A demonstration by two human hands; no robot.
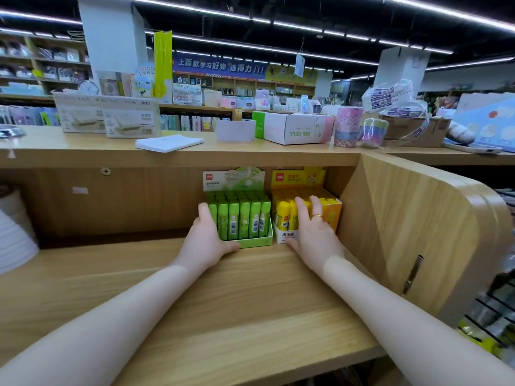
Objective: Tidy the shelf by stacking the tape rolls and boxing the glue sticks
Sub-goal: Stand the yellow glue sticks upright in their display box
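Both hands are at the two display boxes at the back of the lower shelf (195,288). The left hand (207,239) wraps the left front corner of the green glue-stick box (245,215), fingers up its side and thumb along the front lip. Just right of that box, touching or nearly so, stands the yellow glue-stick box (306,210); the right hand (312,232) lies spread and relaxed over its front, fingertips on the sticks' caps. Both boxes look full, so the boxing seems nearly done. The risk is tipping: the sticks stand tall above low front walls, and a push on the caps could knock a row over. Right of the yellow box the curved side panel (404,218) leaves little room; left of the green box the shelf runs open. Patterned tape rolls (348,126) are stacked on the surface (83,146) above, well right of the boxes.
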